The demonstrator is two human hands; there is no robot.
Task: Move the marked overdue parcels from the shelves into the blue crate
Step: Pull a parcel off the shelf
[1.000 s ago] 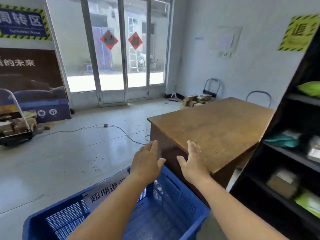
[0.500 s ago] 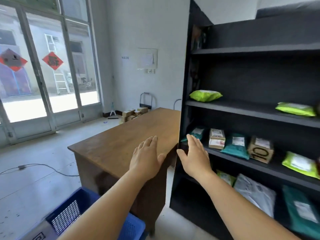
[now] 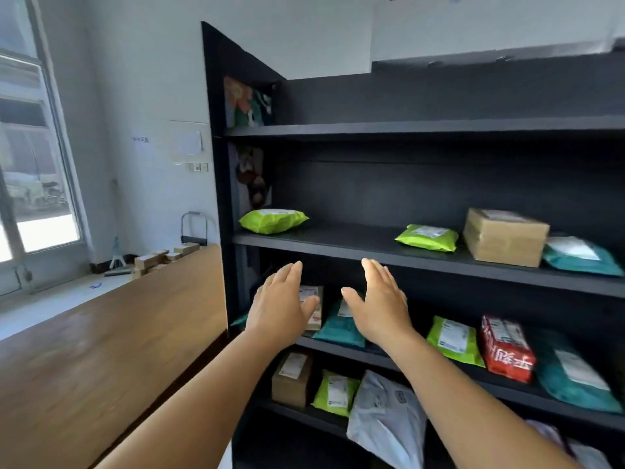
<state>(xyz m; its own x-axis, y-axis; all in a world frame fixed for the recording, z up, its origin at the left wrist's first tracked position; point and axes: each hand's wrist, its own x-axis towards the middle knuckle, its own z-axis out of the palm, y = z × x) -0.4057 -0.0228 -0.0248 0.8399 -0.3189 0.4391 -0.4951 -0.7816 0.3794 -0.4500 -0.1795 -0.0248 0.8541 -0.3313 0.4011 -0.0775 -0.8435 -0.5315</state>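
- Both hands are held out in front of the black shelves (image 3: 422,247), the left hand (image 3: 280,308) and the right hand (image 3: 378,306) side by side, palms turned toward each other, fingers spread and loose, gripping nothing.
- The parcels are all on the shelves; no marks can be read on them from here.
- On the shelf above the hands: a lime-green bag (image 3: 272,220) at the left end, a second lime-green bag (image 3: 427,236) further right, a cardboard box (image 3: 504,236) just beside it, then a teal bag (image 3: 580,255).
- Behind the hands, one shelf down: a small printed box (image 3: 313,308), partly hidden by the left hand, a teal pouch (image 3: 338,328), a green pouch (image 3: 455,340), a red packet (image 3: 505,348).
- Lower still: a brown carton (image 3: 292,379), a green packet (image 3: 334,392), a grey mailer (image 3: 385,418).
- The wooden worktop (image 3: 101,350) stands to the left, against the shelf unit's side.
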